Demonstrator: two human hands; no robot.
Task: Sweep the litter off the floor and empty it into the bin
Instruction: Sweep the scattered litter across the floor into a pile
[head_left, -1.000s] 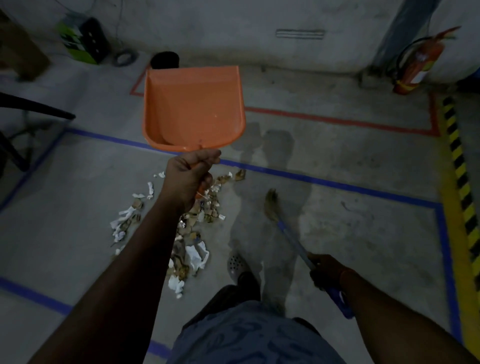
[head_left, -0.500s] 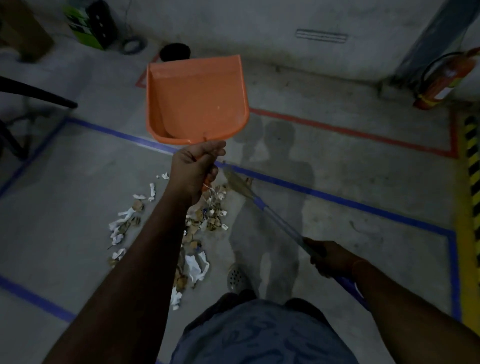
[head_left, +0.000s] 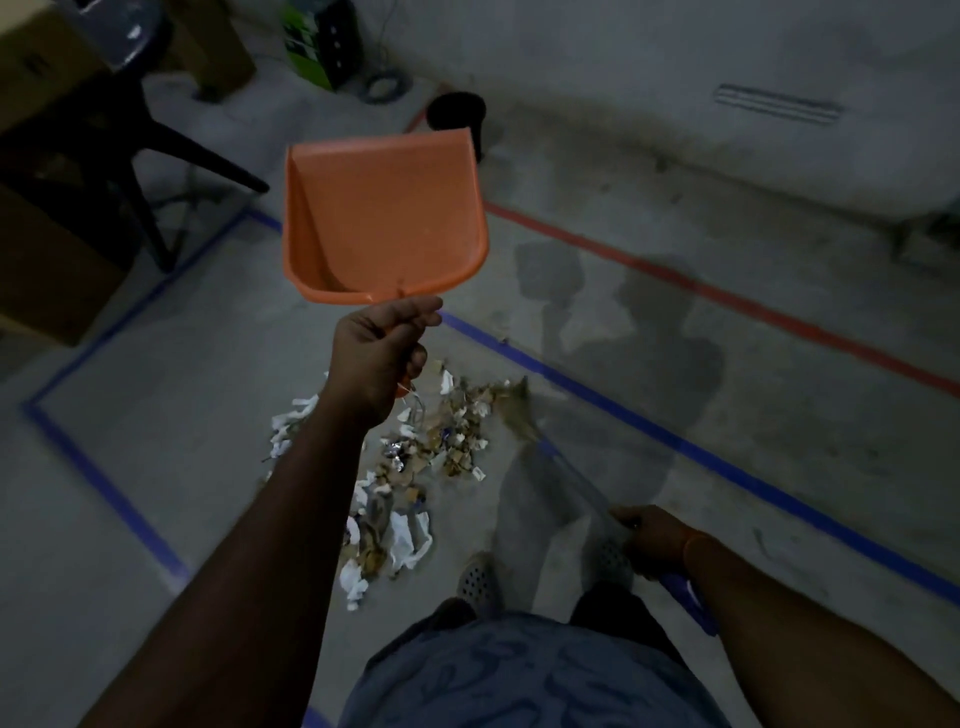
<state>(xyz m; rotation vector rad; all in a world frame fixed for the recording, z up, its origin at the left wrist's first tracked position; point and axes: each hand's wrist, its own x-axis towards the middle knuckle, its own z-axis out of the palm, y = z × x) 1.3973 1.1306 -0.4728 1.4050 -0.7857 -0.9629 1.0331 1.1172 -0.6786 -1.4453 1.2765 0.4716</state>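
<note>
My left hand (head_left: 382, 349) grips the handle of an orange dustpan (head_left: 382, 218), held up in the air with its pan facing me and nothing in it. My right hand (head_left: 652, 538) grips the blue handle of a broom (head_left: 566, 470); its bristle head (head_left: 514, 408) touches the floor at the right edge of the litter. The litter (head_left: 415, 467) is a pile of white paper scraps, brown bits and foil on the grey concrete, below the dustpan. A black bin (head_left: 456, 117) stands near the far wall, just beyond the dustpan's top edge.
A black chair (head_left: 104, 140) and cardboard boxes (head_left: 47, 260) stand at the left. A green and black box (head_left: 322, 41) and a coiled cable sit by the far wall. Blue tape (head_left: 675, 441) and red tape (head_left: 727, 296) lines cross the floor. My feet in perforated shoes (head_left: 475, 579) are just behind the litter.
The broom head has swung left and forward, from the bare floor on the right to the edge of the litter. The view has turned left, and the dustpan stays raised.
</note>
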